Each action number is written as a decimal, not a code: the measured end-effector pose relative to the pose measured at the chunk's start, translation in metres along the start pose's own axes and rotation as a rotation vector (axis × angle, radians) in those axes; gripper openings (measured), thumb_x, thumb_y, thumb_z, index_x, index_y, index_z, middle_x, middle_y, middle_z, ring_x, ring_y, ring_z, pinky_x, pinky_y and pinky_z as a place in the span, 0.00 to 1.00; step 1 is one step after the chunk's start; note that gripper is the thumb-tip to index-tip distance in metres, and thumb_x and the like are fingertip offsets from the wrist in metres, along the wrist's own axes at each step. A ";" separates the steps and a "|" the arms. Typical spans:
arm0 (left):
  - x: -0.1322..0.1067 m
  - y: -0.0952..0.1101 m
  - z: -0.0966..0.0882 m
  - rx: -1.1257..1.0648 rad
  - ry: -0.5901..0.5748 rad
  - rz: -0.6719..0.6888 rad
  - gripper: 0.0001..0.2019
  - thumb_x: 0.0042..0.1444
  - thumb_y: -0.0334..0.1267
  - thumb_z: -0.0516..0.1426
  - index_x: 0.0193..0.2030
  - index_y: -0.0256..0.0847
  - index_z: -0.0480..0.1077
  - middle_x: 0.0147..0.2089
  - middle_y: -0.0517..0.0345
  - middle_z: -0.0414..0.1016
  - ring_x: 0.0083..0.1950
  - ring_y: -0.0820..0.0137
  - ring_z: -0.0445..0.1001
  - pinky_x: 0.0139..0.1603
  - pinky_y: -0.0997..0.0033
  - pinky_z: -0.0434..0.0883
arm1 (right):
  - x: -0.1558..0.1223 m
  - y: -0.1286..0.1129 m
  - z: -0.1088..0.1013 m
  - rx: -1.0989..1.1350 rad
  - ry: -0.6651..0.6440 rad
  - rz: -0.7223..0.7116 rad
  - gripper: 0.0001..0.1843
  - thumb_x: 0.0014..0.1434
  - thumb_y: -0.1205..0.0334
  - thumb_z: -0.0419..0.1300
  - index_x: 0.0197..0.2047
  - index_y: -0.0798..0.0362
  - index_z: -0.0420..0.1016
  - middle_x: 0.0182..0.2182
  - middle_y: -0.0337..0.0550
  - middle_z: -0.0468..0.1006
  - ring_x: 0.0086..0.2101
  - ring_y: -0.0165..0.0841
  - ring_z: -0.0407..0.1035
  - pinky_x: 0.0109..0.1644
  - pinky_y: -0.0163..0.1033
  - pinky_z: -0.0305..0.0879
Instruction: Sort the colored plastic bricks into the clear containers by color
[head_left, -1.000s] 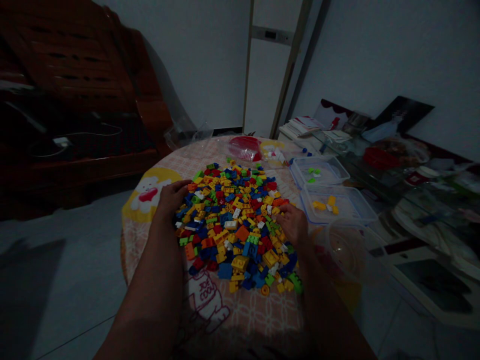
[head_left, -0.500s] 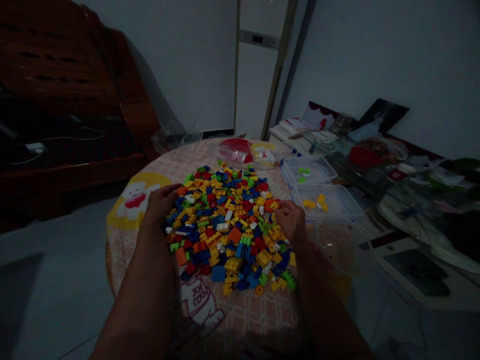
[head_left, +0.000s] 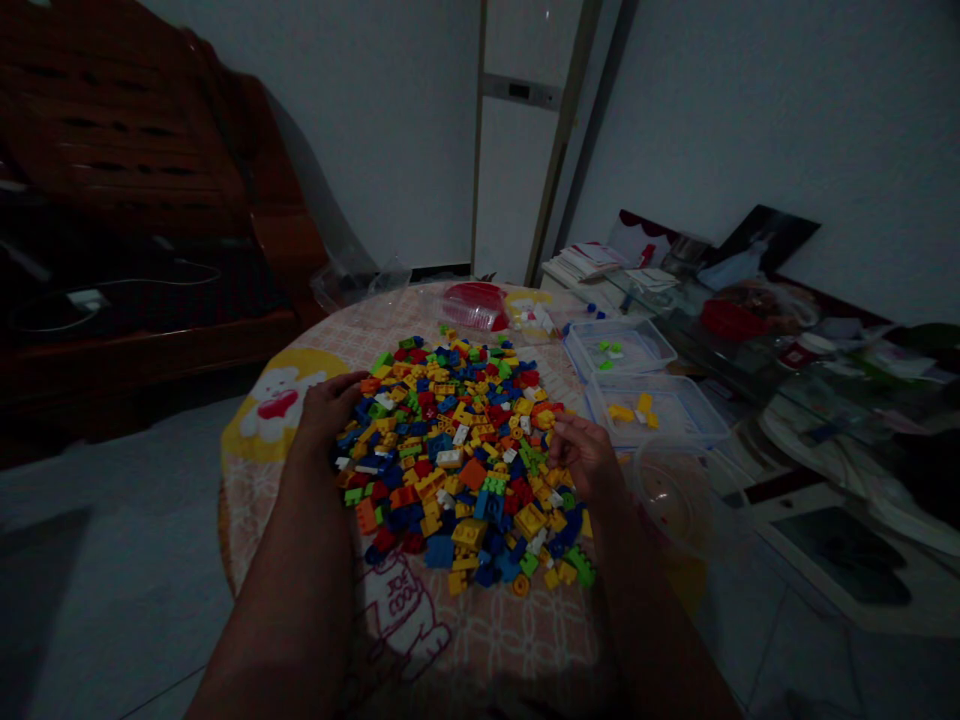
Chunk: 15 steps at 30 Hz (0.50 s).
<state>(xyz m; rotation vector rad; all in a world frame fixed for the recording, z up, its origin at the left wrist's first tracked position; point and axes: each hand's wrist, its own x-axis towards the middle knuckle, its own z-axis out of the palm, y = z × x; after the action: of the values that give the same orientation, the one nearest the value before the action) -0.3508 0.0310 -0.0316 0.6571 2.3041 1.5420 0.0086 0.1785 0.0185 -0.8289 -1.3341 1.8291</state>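
A wide heap of mixed toy building bricks (head_left: 450, 455) in yellow, red, blue, green, orange and white covers the middle of a round table. My left hand (head_left: 330, 408) rests against the heap's left edge, its fingers stretched over the outer bricks; nothing shows in its grasp. At the right edge is my right hand (head_left: 585, 452), palm side toward the heap. Its bent fingers look slightly apart, with the tips beside some orange and yellow bricks (head_left: 546, 416). Dim light blurs the detail at the fingertips.
To the right stand a clear plastic box with yellow bricks (head_left: 694, 435), another with green pieces (head_left: 660, 345), and a clear round tub (head_left: 686, 495). A red see-through package (head_left: 474, 303) lies at the back of the patterned tablecloth (head_left: 510, 635). A cluttered glass table (head_left: 832, 400) adjoins on the right.
The view has shifted slightly. My right hand's fingers have loosened from a tighter curl at the heap's right edge. My left hand stays at the left edge.
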 end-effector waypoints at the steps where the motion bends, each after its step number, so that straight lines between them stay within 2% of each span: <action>1: -0.001 0.001 0.000 -0.004 0.004 0.001 0.27 0.44 0.48 0.59 0.51 0.37 0.78 0.42 0.50 0.81 0.35 0.66 0.74 0.33 0.72 0.71 | -0.001 0.001 0.000 -0.022 0.011 0.007 0.19 0.44 0.52 0.65 0.38 0.54 0.72 0.15 0.31 0.70 0.16 0.27 0.62 0.20 0.33 0.61; 4: -0.003 0.004 0.000 -0.025 0.008 0.001 0.28 0.44 0.47 0.59 0.52 0.37 0.78 0.42 0.50 0.81 0.34 0.66 0.74 0.32 0.72 0.71 | -0.004 0.001 0.002 -0.163 0.072 -0.008 0.20 0.44 0.50 0.64 0.38 0.54 0.71 0.19 0.36 0.75 0.18 0.30 0.67 0.23 0.35 0.64; 7: -0.006 0.008 0.000 -0.035 0.008 -0.012 0.26 0.44 0.46 0.59 0.51 0.37 0.79 0.41 0.51 0.81 0.34 0.66 0.75 0.33 0.72 0.72 | -0.007 -0.010 0.002 -0.510 0.185 -0.197 0.18 0.48 0.50 0.61 0.38 0.55 0.73 0.20 0.38 0.76 0.21 0.31 0.68 0.26 0.35 0.64; 9: -0.006 0.009 0.000 -0.031 0.011 -0.019 0.25 0.44 0.45 0.59 0.50 0.38 0.79 0.40 0.51 0.81 0.34 0.66 0.75 0.34 0.72 0.72 | -0.007 -0.025 -0.001 -0.837 0.336 -0.363 0.17 0.52 0.53 0.59 0.41 0.55 0.75 0.22 0.40 0.76 0.24 0.33 0.70 0.31 0.36 0.64; 11: -0.007 0.008 0.000 -0.025 0.010 -0.016 0.26 0.44 0.46 0.59 0.50 0.38 0.79 0.41 0.51 0.81 0.34 0.66 0.75 0.34 0.71 0.72 | -0.004 -0.044 -0.007 -1.110 0.562 -0.452 0.18 0.56 0.57 0.56 0.45 0.57 0.76 0.26 0.47 0.79 0.29 0.37 0.72 0.37 0.39 0.65; 13: -0.006 0.007 0.000 -0.027 0.006 -0.011 0.27 0.44 0.46 0.60 0.51 0.38 0.78 0.41 0.51 0.81 0.34 0.65 0.75 0.34 0.71 0.72 | -0.001 -0.059 -0.013 -1.241 0.752 -0.471 0.21 0.58 0.58 0.54 0.50 0.60 0.75 0.30 0.54 0.80 0.33 0.42 0.74 0.40 0.43 0.66; 15: -0.006 0.006 0.000 -0.040 0.000 -0.010 0.28 0.44 0.46 0.60 0.52 0.37 0.78 0.41 0.51 0.81 0.34 0.65 0.75 0.35 0.70 0.72 | 0.001 -0.066 -0.015 -1.277 0.796 -0.487 0.24 0.59 0.58 0.53 0.54 0.63 0.74 0.32 0.58 0.81 0.34 0.45 0.75 0.42 0.46 0.66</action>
<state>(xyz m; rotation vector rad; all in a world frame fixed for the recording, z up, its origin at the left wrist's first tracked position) -0.3440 0.0298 -0.0259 0.6352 2.2663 1.5796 0.0320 0.2006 0.0783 -1.4405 -1.7971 0.0223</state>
